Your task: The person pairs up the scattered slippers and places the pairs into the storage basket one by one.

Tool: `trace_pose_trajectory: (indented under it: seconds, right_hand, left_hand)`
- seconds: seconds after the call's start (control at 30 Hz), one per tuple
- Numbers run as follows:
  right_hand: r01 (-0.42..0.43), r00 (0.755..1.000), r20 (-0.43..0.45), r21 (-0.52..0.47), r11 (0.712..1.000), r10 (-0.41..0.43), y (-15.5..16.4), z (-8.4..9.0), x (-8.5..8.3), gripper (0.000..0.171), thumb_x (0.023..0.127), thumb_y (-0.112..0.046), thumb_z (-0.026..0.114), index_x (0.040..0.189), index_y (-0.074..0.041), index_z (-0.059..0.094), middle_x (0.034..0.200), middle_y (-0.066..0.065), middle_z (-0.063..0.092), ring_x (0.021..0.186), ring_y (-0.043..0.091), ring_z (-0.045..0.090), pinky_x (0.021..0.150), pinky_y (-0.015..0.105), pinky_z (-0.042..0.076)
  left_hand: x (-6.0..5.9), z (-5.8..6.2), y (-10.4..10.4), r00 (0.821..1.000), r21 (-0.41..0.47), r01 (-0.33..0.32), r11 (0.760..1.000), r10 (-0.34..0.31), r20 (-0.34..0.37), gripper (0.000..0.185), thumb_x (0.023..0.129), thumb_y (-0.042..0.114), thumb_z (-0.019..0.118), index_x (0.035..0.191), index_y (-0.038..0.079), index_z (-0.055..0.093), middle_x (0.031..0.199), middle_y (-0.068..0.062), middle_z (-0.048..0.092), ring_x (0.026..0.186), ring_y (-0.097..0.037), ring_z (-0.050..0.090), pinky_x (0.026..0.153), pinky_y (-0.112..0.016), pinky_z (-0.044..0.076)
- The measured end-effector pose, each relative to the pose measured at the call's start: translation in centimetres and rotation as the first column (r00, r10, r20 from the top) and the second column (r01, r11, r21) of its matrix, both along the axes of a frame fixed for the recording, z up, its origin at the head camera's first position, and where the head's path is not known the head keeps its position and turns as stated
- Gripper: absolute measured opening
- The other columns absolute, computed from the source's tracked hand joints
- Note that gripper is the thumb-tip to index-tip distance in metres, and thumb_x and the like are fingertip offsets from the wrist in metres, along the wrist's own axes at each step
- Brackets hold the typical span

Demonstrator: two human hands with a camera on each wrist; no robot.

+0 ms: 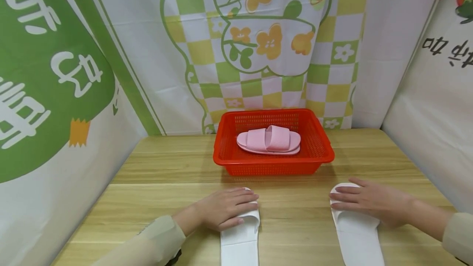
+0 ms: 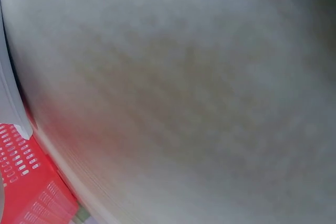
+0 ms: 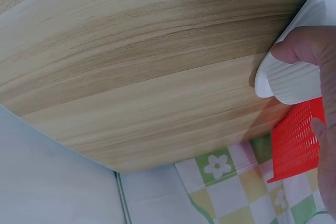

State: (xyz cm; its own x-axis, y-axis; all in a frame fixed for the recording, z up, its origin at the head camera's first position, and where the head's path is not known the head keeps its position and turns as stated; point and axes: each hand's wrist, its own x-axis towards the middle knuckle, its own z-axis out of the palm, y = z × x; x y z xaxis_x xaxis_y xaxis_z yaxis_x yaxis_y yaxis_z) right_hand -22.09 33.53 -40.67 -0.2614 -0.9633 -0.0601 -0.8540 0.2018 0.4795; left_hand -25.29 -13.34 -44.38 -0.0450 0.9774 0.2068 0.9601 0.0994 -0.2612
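Observation:
Two white slippers lie in front of me on the wooden table, toes pointing away. My left hand (image 1: pixel 229 208) grips the left white slipper (image 1: pixel 240 241) over its strap, fingers across the toe end and thumb on the near side. My right hand (image 1: pixel 377 202) holds the right white slipper (image 1: pixel 360 237) likewise, fingers over the toe end; its thumb (image 3: pixel 296 48) touches the ribbed strap in the right wrist view. Behind both hands, a red plastic basket (image 1: pixel 273 169) contains a pair of pink slippers (image 1: pixel 278 138), one stacked on the other. A blurred surface fills most of the left wrist view.
The wooden table (image 1: pixel 295 216) is bordered by printed cloth: a checked, flowered sheet (image 1: pixel 258 52) at the back, green-and-white cloth (image 1: pixel 122 155) at left and white cloth (image 1: pixel 436 134) at right. The basket stands near the table's back edge.

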Motion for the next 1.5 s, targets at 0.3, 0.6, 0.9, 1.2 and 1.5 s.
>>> trace_pose_trajectory:
  seconds: [0.3,0.6,0.9,1.2,1.5]
  right_hand:
    - [-0.012,1.0,0.002,0.008,1.0,0.012,-0.3,0.0,-0.2,0.11,0.046,-0.032,0.093,0.144,-0.018,0.043,0.147,0.004,0.044,0.128,0.028,0.047,0.097,0.049,0.039]
    - [-0.003,1.0,0.012,-0.005,1.0,0.004,-0.5,0.2,0.1,0.109,0.047,-0.038,0.093,0.142,-0.014,0.046,0.145,0.004,0.047,0.129,0.027,0.047,0.103,0.045,0.034]
    - [0.026,0.999,0.029,-0.034,0.999,-0.025,-0.8,0.3,0.6,0.106,0.044,-0.032,0.091,0.138,-0.008,0.049,0.139,0.008,0.053,0.125,0.025,0.05,0.099,0.046,0.039]
    - [0.061,0.997,0.062,-0.136,0.989,-0.053,-1.5,-0.2,1.4,0.105,0.045,-0.039,0.091,0.136,-0.006,0.051,0.134,0.007,0.056,0.119,0.027,0.054,0.102,0.047,0.035]
    - [0.095,0.99,0.126,-0.24,0.966,-0.066,-2.4,0.2,2.3,0.102,0.049,-0.036,0.092,0.136,-0.002,0.05,0.131,0.011,0.056,0.117,0.031,0.054,0.115,0.03,-0.005]
  left_hand:
    - [-0.1,0.1,0.2,1.0,0.009,0.011,1.0,-0.011,0.017,0.052,0.105,0.033,0.023,0.138,0.005,0.052,0.14,-0.015,0.051,0.131,-0.03,0.045,0.112,-0.038,0.028]
    - [-0.1,0.2,0.3,0.999,0.027,-0.001,1.0,0.0,0.049,0.047,0.103,0.03,0.032,0.135,0.005,0.055,0.136,-0.014,0.055,0.128,-0.029,0.048,0.112,-0.036,0.028]
    - [0.0,0.1,0.0,1.0,0.081,-0.004,0.997,0.003,0.013,0.046,0.102,0.029,0.031,0.131,0.002,0.056,0.13,-0.016,0.057,0.124,-0.029,0.052,0.11,-0.037,0.032]
    - [0.0,0.1,-0.1,0.999,0.125,0.003,0.992,0.002,-0.04,0.045,0.101,0.027,0.033,0.13,0.001,0.056,0.127,-0.016,0.059,0.12,-0.029,0.053,0.106,-0.041,0.038]
    - [0.0,0.4,-0.3,0.998,0.177,-0.012,0.984,0.022,-0.057,0.049,0.102,0.028,0.027,0.129,0.001,0.057,0.125,-0.018,0.06,0.117,-0.033,0.055,0.104,-0.042,0.039]
